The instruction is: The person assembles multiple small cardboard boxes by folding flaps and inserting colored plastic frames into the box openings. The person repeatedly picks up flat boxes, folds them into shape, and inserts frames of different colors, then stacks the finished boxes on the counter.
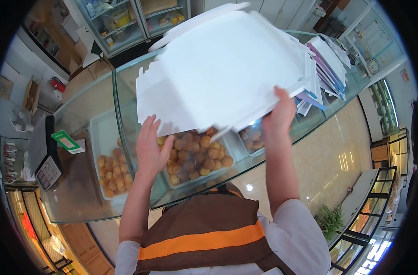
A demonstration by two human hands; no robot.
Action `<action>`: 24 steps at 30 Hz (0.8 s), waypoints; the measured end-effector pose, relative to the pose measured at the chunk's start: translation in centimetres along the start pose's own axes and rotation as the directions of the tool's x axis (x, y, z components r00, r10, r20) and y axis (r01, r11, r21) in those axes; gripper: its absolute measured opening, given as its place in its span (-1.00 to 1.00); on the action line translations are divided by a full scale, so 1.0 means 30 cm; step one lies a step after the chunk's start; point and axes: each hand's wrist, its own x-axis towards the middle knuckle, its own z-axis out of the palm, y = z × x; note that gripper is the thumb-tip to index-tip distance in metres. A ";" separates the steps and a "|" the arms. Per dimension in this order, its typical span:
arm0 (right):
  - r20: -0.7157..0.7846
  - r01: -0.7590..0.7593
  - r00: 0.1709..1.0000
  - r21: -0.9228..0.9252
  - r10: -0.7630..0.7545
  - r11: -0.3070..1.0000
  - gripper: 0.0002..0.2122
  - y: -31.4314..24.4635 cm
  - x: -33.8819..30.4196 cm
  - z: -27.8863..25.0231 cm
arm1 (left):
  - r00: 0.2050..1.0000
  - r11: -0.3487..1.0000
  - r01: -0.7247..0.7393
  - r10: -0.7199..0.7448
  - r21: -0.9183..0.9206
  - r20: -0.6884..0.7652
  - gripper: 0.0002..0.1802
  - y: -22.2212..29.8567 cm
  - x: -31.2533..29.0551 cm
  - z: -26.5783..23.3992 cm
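A brown apron [200, 215] with an orange band lay nearest, over a pale short-sleeved shirt [298, 236]. Beyond it, the left hand [154, 146] was wide, its thumb apart from the fingers, at the lower left edge of a white cardboard sheet [232, 68]; whether it touched the sheet could not be told. The right hand [281, 112] held the sheet's lower right edge, thumb upward along the rim. The sheet, with creased flaps at its sides, was tilted above the glass counter [135, 91] and hid much of its middle.

Under the glass, round golden buns [202, 156] filled much of a white tray just below the left hand. More lay in another pale tray [102, 130] to the left, and some showed near the right wrist. Farther left on the counter, a green card [67, 141] stood near a dark device [48, 160] with a keypad. Past the sheet's right edge, a loose pile of flat cardboard [326, 66], white with purple and blue edges, rested on the counter. Beyond the counter stood a glass-doored cabinet [142, 20] with stocked shelves.
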 end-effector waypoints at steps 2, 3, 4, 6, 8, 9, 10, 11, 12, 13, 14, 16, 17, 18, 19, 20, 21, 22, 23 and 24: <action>-0.026 0.112 0.993 0.017 -0.111 0.994 -0.54 -0.073 0.163 -0.022 | 0.977 0.976 -0.099 0.058 0.196 0.203 -0.13 -0.056 0.038 0.092; 0.050 0.113 0.992 0.066 -0.116 0.991 -0.53 -0.106 0.205 -0.031 | 0.935 0.983 -0.003 -0.062 0.181 0.350 -0.06 -0.051 0.049 0.108; 0.132 0.095 0.985 0.112 -0.110 0.989 -0.51 -0.120 0.223 -0.032 | 0.933 0.982 -0.022 -0.048 0.189 0.357 -0.05 -0.062 0.025 0.125; 0.068 0.091 0.994 -0.093 -0.085 0.991 -0.52 -0.080 0.220 -0.089 | 0.928 0.976 -0.065 -0.018 0.208 0.373 -0.03 -0.094 -0.021 0.171; 0.137 0.124 0.987 -0.347 -0.081 0.930 -0.53 0.034 0.173 -0.173 | 0.915 0.977 -0.037 -0.051 0.209 0.400 0.00 -0.051 -0.073 0.156; 0.238 0.176 0.969 -0.481 -0.065 0.859 -0.54 0.123 0.119 -0.225 | 0.910 0.976 -0.035 -0.058 0.216 0.410 0.00 -0.024 -0.110 0.144; 0.426 0.334 0.900 -0.528 -0.096 0.781 -0.56 0.229 0.038 -0.283 | 0.903 0.975 -0.037 -0.062 0.220 0.426 0.00 0.002 -0.146 0.133; 0.542 0.396 0.831 -0.737 0.129 0.548 -0.49 0.262 -0.072 -0.301 | 0.908 0.976 -0.049 -0.044 0.211 0.418 0.02 0.023 -0.198 0.117; 0.704 0.620 0.694 -0.692 0.153 0.370 -0.42 0.296 -0.181 -0.296 | 0.905 0.979 -0.050 -0.039 0.199 0.424 0.03 0.043 -0.239 0.095; 0.821 0.804 0.527 -0.565 0.218 0.185 -0.35 0.312 -0.284 -0.293 | 0.899 0.983 -0.052 -0.030 0.174 0.436 0.04 0.065 -0.284 0.072; 0.843 0.842 0.466 -0.516 0.268 0.159 -0.32 0.323 -0.359 -0.295 | 0.895 0.987 -0.050 -0.023 0.152 0.445 0.05 0.080 -0.332 0.052; 0.871 0.908 0.340 -0.402 0.356 0.117 -0.27 0.336 -0.464 -0.320 | 0.928 0.988 -0.062 0.004 0.143 0.374 0.02 0.079 -0.425 0.036; 0.872 0.907 0.320 -0.395 0.370 0.144 -0.27 0.337 -0.489 -0.349 | 0.940 0.987 -0.077 0.025 0.139 0.340 0.00 0.065 -0.471 0.025; 0.881 0.913 0.285 -0.369 0.377 0.175 -0.27 0.336 -0.497 -0.371 | 0.956 0.986 -0.085 0.040 0.144 0.290 -0.01 0.064 -0.516 0.019; 0.883 0.912 0.264 -0.359 0.387 0.196 -0.27 0.335 -0.501 -0.397 | 0.972 0.984 -0.094 0.058 0.152 0.227 -0.14 0.070 -0.543 0.020; 0.887 0.915 0.238 -0.341 0.396 0.215 -0.29 0.332 -0.503 -0.416 | 0.972 0.982 -0.093 0.052 0.167 0.231 -0.18 0.078 -0.563 0.013; 0.891 0.918 0.217 -0.324 0.398 0.227 -0.31 0.326 -0.494 -0.426 | 0.971 0.979 -0.102 0.058 0.179 0.233 -0.23 0.085 -0.562 0.007; 0.896 0.921 0.196 -0.308 0.398 0.239 -0.33 0.319 -0.492 -0.437 | 0.970 0.975 -0.111 0.065 0.191 0.235 -0.27 0.090 -0.571 0.008; 0.900 0.932 0.188 -0.289 0.393 0.217 -0.40 0.311 -0.501 -0.450 | 0.976 0.970 -0.119 0.074 0.214 0.204 -0.37 0.097 -0.592 0.014; 0.910 0.938 0.190 -0.280 0.369 0.207 -0.42 0.311 -0.504 -0.462 | 0.977 0.967 -0.125 0.082 0.222 0.195 -0.39 0.093 -0.600 0.022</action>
